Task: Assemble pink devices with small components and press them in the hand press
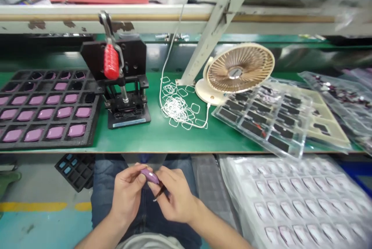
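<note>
Above my lap, just short of the bench edge, a small purple smartwatch case is held between both hands. My left hand pinches its left end with thumb and fingertips. Closed around the other end is my right hand. A thin dark strip sticks out between the right thumb and fingers; what it is I cannot make out. Similar purple cases lie in a black foam tray at the left of the bench, some slots holding dark-faced ones.
A black toggle press with a red handle stands beyond my hands. Right of it lie a pile of white gasket rings, a small fan and a clear parts tray. Bagged trays sit at lower right.
</note>
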A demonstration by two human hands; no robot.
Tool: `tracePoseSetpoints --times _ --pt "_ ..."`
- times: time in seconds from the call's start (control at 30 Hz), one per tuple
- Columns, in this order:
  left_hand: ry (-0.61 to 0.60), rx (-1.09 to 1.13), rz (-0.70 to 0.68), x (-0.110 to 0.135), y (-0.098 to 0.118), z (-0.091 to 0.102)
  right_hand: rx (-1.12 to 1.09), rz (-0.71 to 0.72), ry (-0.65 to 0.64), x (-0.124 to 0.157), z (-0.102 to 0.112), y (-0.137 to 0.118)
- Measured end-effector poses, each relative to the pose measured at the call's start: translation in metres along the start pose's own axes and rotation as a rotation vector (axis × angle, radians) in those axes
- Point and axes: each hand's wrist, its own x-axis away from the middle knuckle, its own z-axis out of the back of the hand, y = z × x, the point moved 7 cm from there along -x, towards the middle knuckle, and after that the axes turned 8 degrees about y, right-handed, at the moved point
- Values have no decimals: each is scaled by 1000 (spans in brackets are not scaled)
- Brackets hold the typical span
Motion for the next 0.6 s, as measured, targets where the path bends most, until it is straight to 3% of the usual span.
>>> tracePoseSetpoints --times 0.07,0.17,0.23,0.3,0.37,0.43,0.5,0.53,0.6 --pt "-24 -213 -154 0 15 0 -100 -132 3 -6 1 3" --pt "-184 -597 -676 10 54 -8 -380 -420 -67 -12 -5 11" --pt "-336 -786 -1000 21 71 -14 -601 -589 -197 -15 -16 13" --pt "-428 -898 -1175 20 84 -13 -700 -632 -350 -25 -22 11" --pt "-423 -942 -1248 7 99 -11 -542 -494 -337 -55 -13 11" --pt "-365 -973 -1265 -11 115 -10 -241 -221 -84 -101 15 0" --pt "-292 -1017 -1274 -29 125 -10 26 75 220 -142 45 -35" --pt "-253 -1027 -1305 -37 127 -8 126 199 306 -159 54 -57" --pt "-204 -1019 -1297 -65 121 -3 444 352 298 -192 54 -92"
